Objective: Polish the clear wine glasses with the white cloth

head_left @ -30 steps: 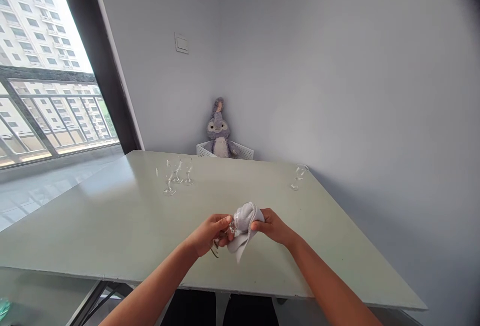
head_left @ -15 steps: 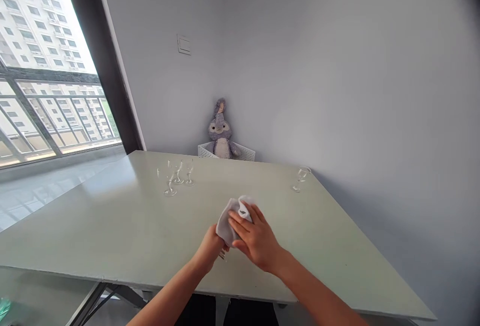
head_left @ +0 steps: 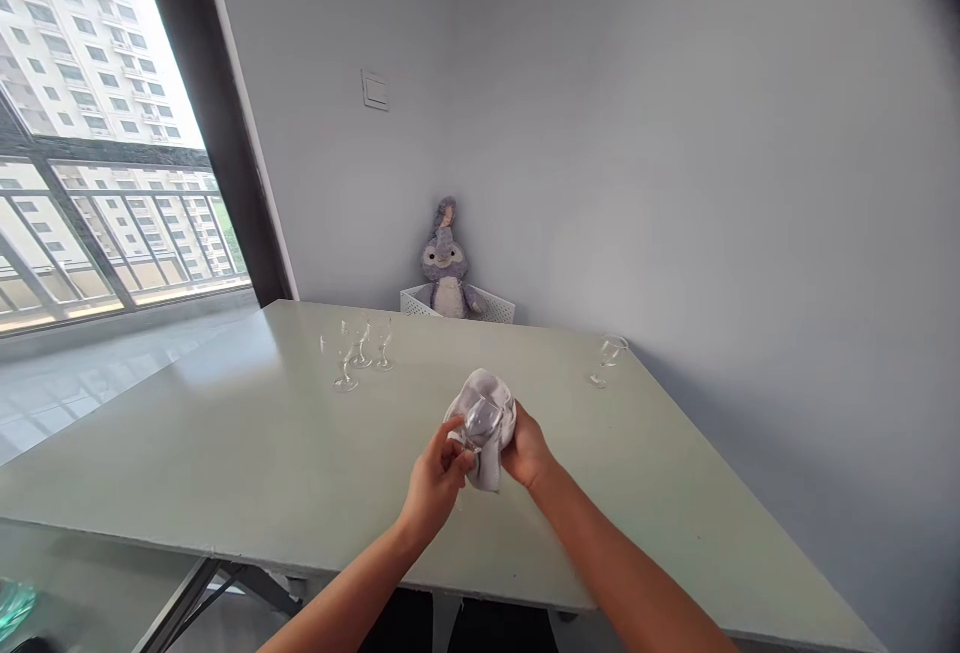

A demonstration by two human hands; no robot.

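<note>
Head view: the left hand (head_left: 435, 481), fingers curled, holds a glass (head_left: 484, 420) against the cloth (head_left: 490, 470), clasped by the right hand (head_left: 529, 447). Wiping seems unfinished; whether three glasses (head_left: 361, 349) left of the cloth and a lone glass (head_left: 611, 352) right are done is unclear.

Clear glass (head_left: 484, 420) in left fingers (head_left: 442, 440) against pale cloth (head_left: 490, 468) in right fingers (head_left: 523, 430), above the table (head_left: 240, 453).
</note>
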